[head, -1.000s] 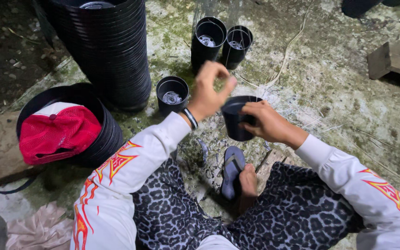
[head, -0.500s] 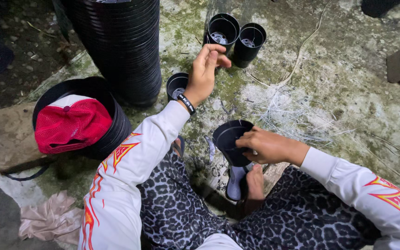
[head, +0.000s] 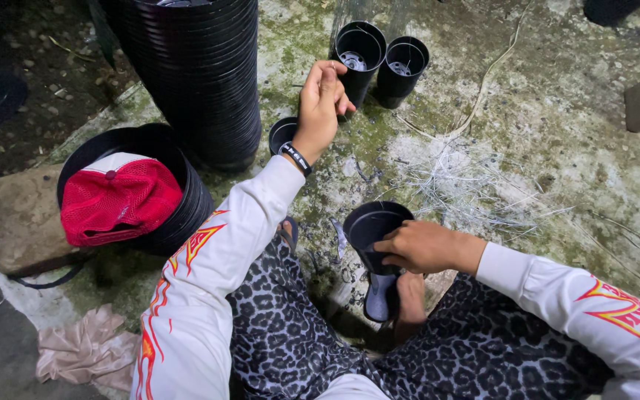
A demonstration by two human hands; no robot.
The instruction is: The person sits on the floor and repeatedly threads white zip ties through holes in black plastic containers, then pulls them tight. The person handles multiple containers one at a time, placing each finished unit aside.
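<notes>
Black plastic pot [head: 374,233], centre frame, is gripped at its rim by the right hand [head: 420,247], steadying it upright. The left hand [head: 321,104] stretches toward the upper centre, fingers curled against another pot [head: 359,55]; whether it grips, I cannot tell.

my pots [head: 379,230]: black | my cap [head: 116,200]: red mesh | my sleeves [head: 216,274]: white, red-orange flames | my trousers [head: 290,326]: grey leopard print | rag [head: 87,348]: pale pink
</notes>
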